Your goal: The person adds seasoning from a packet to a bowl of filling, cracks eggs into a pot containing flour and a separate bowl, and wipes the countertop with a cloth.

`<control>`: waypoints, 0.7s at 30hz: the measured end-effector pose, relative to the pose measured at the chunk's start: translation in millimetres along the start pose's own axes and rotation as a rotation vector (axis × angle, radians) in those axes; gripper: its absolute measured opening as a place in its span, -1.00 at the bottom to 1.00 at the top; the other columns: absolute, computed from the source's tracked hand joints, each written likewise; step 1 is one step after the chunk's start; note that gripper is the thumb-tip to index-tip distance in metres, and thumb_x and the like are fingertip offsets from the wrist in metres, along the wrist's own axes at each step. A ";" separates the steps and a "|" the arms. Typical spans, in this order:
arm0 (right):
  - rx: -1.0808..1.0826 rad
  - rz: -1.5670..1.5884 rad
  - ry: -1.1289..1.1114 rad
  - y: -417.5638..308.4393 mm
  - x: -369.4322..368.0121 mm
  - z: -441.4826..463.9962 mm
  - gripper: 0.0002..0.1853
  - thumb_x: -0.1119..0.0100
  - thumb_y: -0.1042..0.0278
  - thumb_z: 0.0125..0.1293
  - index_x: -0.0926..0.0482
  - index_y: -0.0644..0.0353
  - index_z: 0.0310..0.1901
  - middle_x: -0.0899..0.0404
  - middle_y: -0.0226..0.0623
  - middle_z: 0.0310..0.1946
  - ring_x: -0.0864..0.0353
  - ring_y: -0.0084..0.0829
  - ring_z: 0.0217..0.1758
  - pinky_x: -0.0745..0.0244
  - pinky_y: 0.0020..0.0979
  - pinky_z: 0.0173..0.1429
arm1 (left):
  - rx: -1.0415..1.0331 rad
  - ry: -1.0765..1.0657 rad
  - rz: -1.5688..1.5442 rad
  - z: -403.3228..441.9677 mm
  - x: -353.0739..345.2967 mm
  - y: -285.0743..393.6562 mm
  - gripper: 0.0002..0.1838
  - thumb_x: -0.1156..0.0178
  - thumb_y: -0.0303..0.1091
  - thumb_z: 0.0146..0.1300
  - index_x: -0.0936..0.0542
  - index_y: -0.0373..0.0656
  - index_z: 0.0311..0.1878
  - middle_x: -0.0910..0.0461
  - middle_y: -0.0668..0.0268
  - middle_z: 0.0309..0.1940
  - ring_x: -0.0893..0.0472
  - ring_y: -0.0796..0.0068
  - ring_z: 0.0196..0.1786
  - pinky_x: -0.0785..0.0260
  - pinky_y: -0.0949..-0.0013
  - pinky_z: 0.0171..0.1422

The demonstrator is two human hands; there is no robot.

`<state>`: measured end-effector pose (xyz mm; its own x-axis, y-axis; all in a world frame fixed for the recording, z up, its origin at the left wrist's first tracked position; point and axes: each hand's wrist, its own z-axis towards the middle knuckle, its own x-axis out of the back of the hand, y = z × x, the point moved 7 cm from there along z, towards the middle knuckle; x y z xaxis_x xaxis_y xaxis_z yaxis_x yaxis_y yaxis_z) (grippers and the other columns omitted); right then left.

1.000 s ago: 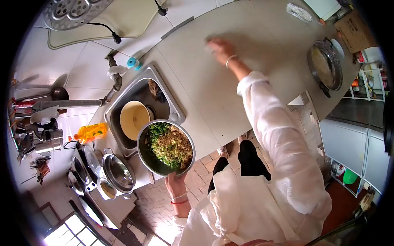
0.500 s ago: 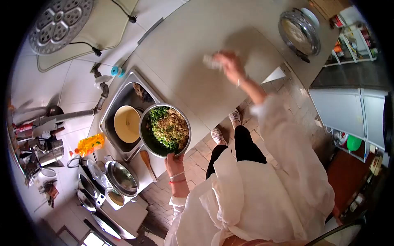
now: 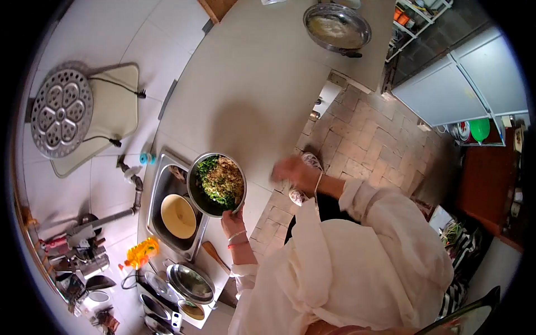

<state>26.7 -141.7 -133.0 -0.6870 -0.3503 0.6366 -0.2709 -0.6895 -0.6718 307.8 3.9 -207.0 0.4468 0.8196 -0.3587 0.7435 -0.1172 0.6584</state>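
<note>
My left hand grips the rim of a round metal bowl at its near side. Chopped greens and a crumbly brown filling lie inside the bowl, which overlaps the right edge of the sink. My right hand hangs in the air past the counter's front edge, above the floor and my shoes. Motion smears its fingers, and I cannot make out anything in them. A cream-coloured basin sits in the sink beside the bowl.
A wooden spatula lies on the counter near a metal pot. An orange bottle stands by the wall. Farther along the counter is a glass-like dish with whitish contents. A perforated steamer plate hangs on the wall.
My right hand has come back from over the counter toward my body. The whitish thing it held earlier no longer shows. My left hand stays on the bowl; the view has shifted.
</note>
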 end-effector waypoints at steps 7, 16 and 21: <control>-0.639 -0.511 0.512 188.9 184.3 -7.4 -0.51 0.00 0.66 0.10 -0.52 0.04 0.09 -0.51 -0.14 0.04 -0.45 -0.06 0.12 -0.36 -0.13 0.23 | 0.064 -0.130 0.008 42.4 -20.2 18.1 -0.67 0.08 -0.56 0.14 -0.40 -0.63 -0.07 -0.51 -0.15 -0.01 -0.56 -0.15 0.02 -0.55 -0.09 0.14; -0.092 -0.002 -0.040 -124.5 17.6 -73.0 -0.57 -0.14 0.54 0.04 -0.55 -0.01 0.01 -0.45 -0.27 -0.03 -0.42 -0.23 0.15 -0.41 -0.12 0.12 | 0.145 -0.201 -0.143 44.5 -41.3 23.5 -0.63 0.00 -0.57 0.21 -0.31 -0.68 0.02 -0.43 -0.25 0.08 -0.48 -0.18 0.15 -0.45 -0.13 0.26; -0.251 -0.175 0.205 -71.1 113.5 -49.3 -0.58 -0.17 0.43 0.10 -0.50 -0.04 0.06 -0.50 -0.31 0.00 -0.43 -0.21 0.14 -0.26 -0.16 0.23 | 0.134 -0.268 -0.294 28.0 -45.2 16.2 -0.43 -0.18 -0.18 0.33 -0.32 -0.48 0.18 -0.45 -0.22 0.08 -0.48 -0.09 0.18 -0.44 0.06 0.30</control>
<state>-65.2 -101.2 -31.6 -0.7296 -0.0895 0.6780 -0.5357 -0.5414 -0.6480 313.6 -50.8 -198.7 0.3061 0.6562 -0.6897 0.9089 0.0141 0.4169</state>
